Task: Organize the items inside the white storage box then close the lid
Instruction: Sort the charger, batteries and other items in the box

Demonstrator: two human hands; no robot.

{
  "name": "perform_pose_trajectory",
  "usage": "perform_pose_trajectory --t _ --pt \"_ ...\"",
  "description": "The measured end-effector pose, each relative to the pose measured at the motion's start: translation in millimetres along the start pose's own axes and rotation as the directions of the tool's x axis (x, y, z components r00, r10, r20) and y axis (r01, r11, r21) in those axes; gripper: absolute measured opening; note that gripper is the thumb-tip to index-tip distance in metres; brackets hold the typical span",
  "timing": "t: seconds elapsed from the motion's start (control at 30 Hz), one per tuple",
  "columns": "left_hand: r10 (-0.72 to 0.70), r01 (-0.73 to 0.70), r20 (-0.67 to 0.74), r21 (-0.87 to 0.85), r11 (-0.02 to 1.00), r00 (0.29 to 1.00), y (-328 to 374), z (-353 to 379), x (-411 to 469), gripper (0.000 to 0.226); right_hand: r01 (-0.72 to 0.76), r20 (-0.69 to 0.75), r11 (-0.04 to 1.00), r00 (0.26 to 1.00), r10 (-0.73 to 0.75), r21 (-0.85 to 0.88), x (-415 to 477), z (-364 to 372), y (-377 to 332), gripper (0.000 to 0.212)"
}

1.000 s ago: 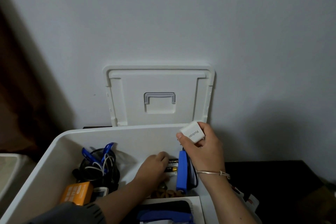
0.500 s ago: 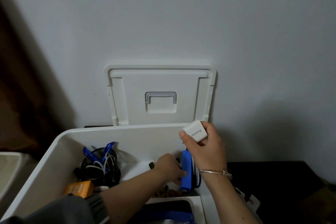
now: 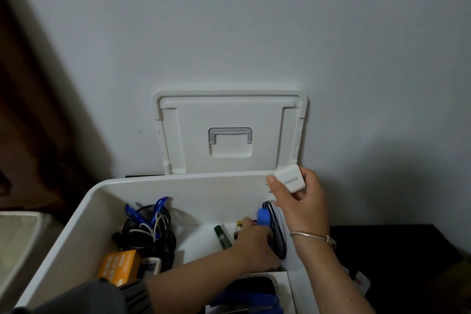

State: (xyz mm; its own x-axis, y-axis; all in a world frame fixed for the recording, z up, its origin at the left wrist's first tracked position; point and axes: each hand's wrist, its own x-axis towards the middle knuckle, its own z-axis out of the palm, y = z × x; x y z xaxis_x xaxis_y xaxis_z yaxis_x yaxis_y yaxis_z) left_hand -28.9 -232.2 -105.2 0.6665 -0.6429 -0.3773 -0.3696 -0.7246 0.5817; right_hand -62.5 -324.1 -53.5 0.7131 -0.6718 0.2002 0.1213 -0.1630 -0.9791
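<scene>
White moulded plastic storage box (image 3: 193,186) is standing open, and its flat white lid with a grey recessed handle (image 3: 229,115) is leaning upright against the wall just behind the box's far rim, so the closing step is not yet done.

The right hand (image 3: 303,206) is hovering over the box's far right corner, pinching a small white charger cube (image 3: 289,181) between thumb and fingers; that piece is waiting for a place. The left hand (image 3: 254,245) is reaching down into the same corner of the box, beside an upright blue plastic bar (image 3: 263,216) and a looped black cable (image 3: 279,237). Its fingers are hidden, so I cannot tell whether it is gripping anything.

A dark green tube (image 3: 222,236) is lying loose on the box floor near the middle. Toward the box's left side, a tangle of black and white cords with blue clips (image 3: 147,227) is sitting behind an orange carton (image 3: 119,266). Judging by this, the sorting is roughly midway, with loose pieces needing places.
</scene>
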Motion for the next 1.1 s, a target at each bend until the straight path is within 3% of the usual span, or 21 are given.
perform_pose_trajectory --t 0.07,0.23,0.3,0.4,0.5,0.63,0.8,0.93,1.1 --pt "-0.009 0.008 0.047 0.008 1.0 0.999 4.1 2.9 -3.2 0.02 0.004 -0.002 1.0 1.0 -0.004 -0.009 -0.1 0.0 0.3 0.039" --pt "-0.025 0.003 -0.162 -0.134 0.991 0.986 1.4 12.5 -3.2 0.012 0.01 -0.031 1.0 0.999 -0.01 -0.013 0.8 -0.3 0.6 0.035" --pt "-0.04 -0.006 -0.171 -0.262 0.965 0.984 1.2 13.2 -3.0 0.024 0.016 -0.04 1.0 0.999 -0.016 -0.013 0.7 -0.9 0.1 0.035" --pt "-0.047 -0.015 -0.139 -0.418 0.908 0.989 1.4 4.8 -3.4 0.018 0.021 -0.05 1.0 0.999 -0.022 -0.022 -0.6 -0.7 -2.9 0.04" --pt "0.043 -0.085 -0.143 -0.302 0.95 0.989 -3.2 4.6 -0.4 0.004 0.015 -0.07 1.0 0.997 -0.017 -0.024 -1.7 -0.9 -3.5 0.045" --pt "0.046 -0.065 -0.106 -0.187 0.98 0.993 -3.6 13.9 -2.8 0.023 0.014 -0.094 0.999 0.995 -0.018 -0.036 -0.9 -3.5 -1.7 0.045" --pt "0.075 -0.097 -0.164 -0.129 0.987 0.984 -1.5 18.8 -5.1 0.027 0.014 -0.118 0.999 0.993 -0.019 -0.042 -1.1 -4.0 -1.3 0.043" --pt "0.038 -0.073 -0.097 -0.383 0.921 0.995 2.9 7.8 -7.6 0.025 0.014 -0.159 0.999 0.987 -0.019 -0.03 -1.2 -4.0 -2.3 0.056" --pt "0.011 0.055 0.106 -0.595 0.802 0.994 0.9 -17.0 -15.5 0.02 0.022 -0.194 1.0 0.981 -0.024 -0.01 0.4 -5.6 -0.6 0.05"
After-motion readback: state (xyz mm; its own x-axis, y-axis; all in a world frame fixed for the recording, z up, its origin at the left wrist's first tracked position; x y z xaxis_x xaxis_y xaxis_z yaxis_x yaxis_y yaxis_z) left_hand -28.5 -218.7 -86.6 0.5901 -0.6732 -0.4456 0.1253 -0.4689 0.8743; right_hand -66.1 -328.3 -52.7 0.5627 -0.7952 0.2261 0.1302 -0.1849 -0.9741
